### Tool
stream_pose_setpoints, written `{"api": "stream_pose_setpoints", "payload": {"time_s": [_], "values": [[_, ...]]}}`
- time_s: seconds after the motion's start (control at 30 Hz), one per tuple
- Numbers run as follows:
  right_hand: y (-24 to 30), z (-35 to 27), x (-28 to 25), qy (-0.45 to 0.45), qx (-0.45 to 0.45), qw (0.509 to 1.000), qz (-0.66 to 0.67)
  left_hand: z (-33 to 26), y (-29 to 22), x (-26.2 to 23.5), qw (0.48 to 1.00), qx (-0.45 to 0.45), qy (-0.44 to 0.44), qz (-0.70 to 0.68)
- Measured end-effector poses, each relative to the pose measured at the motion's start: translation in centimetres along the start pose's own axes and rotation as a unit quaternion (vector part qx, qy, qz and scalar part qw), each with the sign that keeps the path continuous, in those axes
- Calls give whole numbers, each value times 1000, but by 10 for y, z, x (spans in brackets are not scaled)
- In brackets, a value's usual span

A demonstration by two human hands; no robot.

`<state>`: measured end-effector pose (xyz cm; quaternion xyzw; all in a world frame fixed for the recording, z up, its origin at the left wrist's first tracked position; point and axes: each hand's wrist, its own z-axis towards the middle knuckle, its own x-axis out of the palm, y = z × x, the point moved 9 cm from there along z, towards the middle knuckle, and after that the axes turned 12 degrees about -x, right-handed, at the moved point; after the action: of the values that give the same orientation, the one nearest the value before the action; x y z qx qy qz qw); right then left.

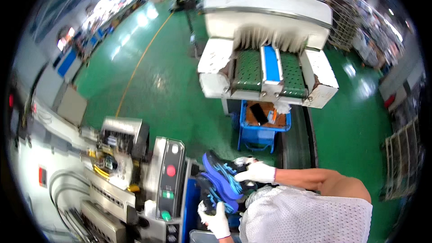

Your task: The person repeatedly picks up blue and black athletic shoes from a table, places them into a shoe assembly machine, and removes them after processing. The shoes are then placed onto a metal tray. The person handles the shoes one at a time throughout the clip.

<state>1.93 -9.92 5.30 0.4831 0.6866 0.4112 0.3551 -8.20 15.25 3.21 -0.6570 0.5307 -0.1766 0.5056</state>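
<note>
Low in the picture I hold a blue and black sports shoe (220,181), its blue sole turned toward the machine on my left. My right hand (255,172), in a white glove, grips the shoe's upper end. At the shoe's lower end is my left hand (216,219), also in a white glove, closed on it from below. My white mesh shirt (306,216) fills the lower right and hides what lies under the shoe.
A grey machine with a control panel (168,180) of red and green buttons stands to my left. Ahead, a white conveyor tunnel (265,27) with green and blue belts stands over a blue crate (261,128). Green floor (166,76) spreads around.
</note>
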Motion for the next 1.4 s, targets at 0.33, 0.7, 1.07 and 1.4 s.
{"api": "stream_pose_setpoints", "payload": {"time_s": [0.33, 0.7, 1.07, 1.4], "values": [[119, -25, -402, -552, -178, 785, -217, 84, -364, 386, 918, 341, 176, 99], [151, 71, -445, -494, -365, 777, -140, 102, -387, 514, 852, 470, 216, 81], [9, 210, -13, 148, 35, 799, 581, 167, -81, 221, 985, -42, -126, -108], [-104, 87, 178, 496, 118, 797, 325, 100, 191, 80, 805, -262, -368, -385]]}}
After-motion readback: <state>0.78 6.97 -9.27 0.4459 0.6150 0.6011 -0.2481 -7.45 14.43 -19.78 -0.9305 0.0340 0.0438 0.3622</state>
